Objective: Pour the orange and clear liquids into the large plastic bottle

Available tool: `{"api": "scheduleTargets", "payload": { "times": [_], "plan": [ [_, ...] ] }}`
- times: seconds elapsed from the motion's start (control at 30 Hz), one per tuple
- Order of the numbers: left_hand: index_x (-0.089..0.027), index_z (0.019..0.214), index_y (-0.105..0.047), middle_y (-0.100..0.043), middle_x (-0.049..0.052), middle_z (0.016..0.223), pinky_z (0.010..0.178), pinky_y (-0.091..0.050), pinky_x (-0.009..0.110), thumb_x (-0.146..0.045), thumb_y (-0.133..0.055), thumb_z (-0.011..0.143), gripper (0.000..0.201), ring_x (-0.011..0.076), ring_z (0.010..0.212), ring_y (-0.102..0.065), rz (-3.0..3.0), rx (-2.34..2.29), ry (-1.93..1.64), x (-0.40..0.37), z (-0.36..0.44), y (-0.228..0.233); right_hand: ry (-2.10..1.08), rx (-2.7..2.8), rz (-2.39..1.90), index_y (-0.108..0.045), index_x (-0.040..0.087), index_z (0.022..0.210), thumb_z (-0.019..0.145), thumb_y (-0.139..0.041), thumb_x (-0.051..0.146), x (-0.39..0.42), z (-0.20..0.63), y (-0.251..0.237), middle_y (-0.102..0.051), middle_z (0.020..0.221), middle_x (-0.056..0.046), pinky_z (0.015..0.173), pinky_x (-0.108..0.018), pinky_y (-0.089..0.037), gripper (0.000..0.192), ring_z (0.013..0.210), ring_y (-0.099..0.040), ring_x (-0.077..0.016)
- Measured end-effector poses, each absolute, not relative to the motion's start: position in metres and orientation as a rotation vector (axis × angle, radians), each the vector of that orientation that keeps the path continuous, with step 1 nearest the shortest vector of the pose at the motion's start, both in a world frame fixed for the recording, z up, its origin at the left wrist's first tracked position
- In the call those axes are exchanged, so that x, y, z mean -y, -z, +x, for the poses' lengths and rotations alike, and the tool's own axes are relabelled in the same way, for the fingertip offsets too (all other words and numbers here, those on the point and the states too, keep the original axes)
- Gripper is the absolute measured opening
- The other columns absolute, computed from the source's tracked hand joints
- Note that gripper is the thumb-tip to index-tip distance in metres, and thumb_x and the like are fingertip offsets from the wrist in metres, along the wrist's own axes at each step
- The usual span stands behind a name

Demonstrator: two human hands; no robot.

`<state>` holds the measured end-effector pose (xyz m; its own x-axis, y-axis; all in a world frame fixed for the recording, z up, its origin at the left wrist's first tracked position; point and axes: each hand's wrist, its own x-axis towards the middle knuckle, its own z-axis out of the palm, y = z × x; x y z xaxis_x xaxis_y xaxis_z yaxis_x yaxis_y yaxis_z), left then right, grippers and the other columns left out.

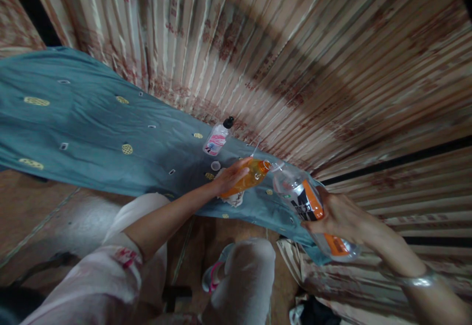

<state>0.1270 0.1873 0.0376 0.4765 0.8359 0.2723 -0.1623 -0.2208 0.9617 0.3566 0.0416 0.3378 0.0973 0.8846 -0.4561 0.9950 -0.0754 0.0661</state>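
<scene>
My left hand [232, 176] is closed around an orange bottle [252, 175], which looks see-through and has its neck toward the right. My right hand [341, 214] grips a large clear plastic bottle [291, 182] with an orange and black label, tilted so that its mouth meets the neck of the orange bottle. A crumpled whitish cloth [235, 199] lies under the orange bottle. Left of my left hand is a small white cap [216, 166]. Beyond it lies a clear bottle with a pink label and black top [217, 138].
A narrow surface covered with a teal pineapple-print cloth [96, 133] runs across the view. Behind it hangs a pleated beige curtain [206, 44] with dark metal bars [401, 158] at the right. My knees and a sandalled foot [216, 273] are below.
</scene>
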Motion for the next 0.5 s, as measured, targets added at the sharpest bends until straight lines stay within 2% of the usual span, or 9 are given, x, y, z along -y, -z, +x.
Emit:
{"api": "scheduleTargets", "payload": {
  "times": [0.17,0.3,0.5],
  "plan": [
    [-0.028,0.189,-0.069,-0.068,0.008,0.200,0.165,-0.042,0.055,-0.084,-0.065,0.117,0.092,0.0432,0.190,-0.060,1.449,-0.559,-1.013,-0.1899,0.1263,-0.0365,0.402,-1.843,2.027,-0.050,0.035,0.084,0.072,-0.080,0.068,-0.0434,0.3612,-0.3334,-0.050,0.074,0.005,0.070,-0.040,-0.047,0.047,0.072,-0.054,-0.0224],
    [-0.027,0.188,-0.069,-0.070,0.009,0.198,0.164,-0.045,0.055,-0.085,-0.067,0.116,0.093,0.0450,0.188,-0.062,1.433,-0.555,-1.008,-0.1901,0.1264,-0.0368,0.393,-1.823,2.018,-0.046,0.036,0.083,0.072,-0.074,0.071,-0.0431,0.3615,-0.3318,-0.046,0.073,0.006,0.069,-0.041,-0.043,0.046,0.069,-0.050,-0.0205],
    [-0.025,0.189,-0.068,-0.070,0.010,0.198,0.162,-0.047,0.060,-0.079,-0.066,0.120,0.087,0.0439,0.188,-0.063,1.431,-0.557,-1.024,-0.1877,0.1259,-0.0370,0.400,-1.817,2.048,-0.048,0.036,0.086,0.071,-0.075,0.071,-0.0426,0.3578,-0.3358,-0.045,0.071,0.008,0.068,-0.040,-0.041,0.047,0.069,-0.049,-0.0204]
  ]
}}
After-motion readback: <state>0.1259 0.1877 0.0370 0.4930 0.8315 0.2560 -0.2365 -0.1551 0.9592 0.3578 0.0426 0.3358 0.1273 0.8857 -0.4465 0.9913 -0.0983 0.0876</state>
